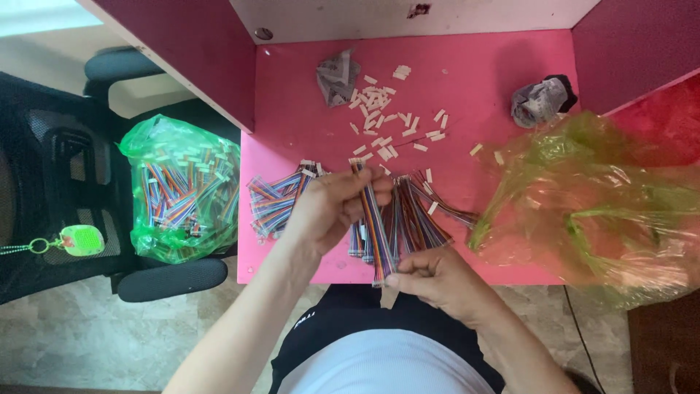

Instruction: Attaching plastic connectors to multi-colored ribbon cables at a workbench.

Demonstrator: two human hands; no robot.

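Pink counter (306,109) strewn with white connectors (379,109) — both hands working. Left hand (328,208) and right hand (430,277) each grip closed on one ribbon cable (375,219) — stretched between them.

The bench (467,80) is bright pink. The cables (376,219) are striped in red, blue, orange and purple, the plugs (379,102) cream. Both bags, the left bag (157,138) and the right bag (605,190), are clear green. The chair (51,146) is black, its tag (82,239) green.
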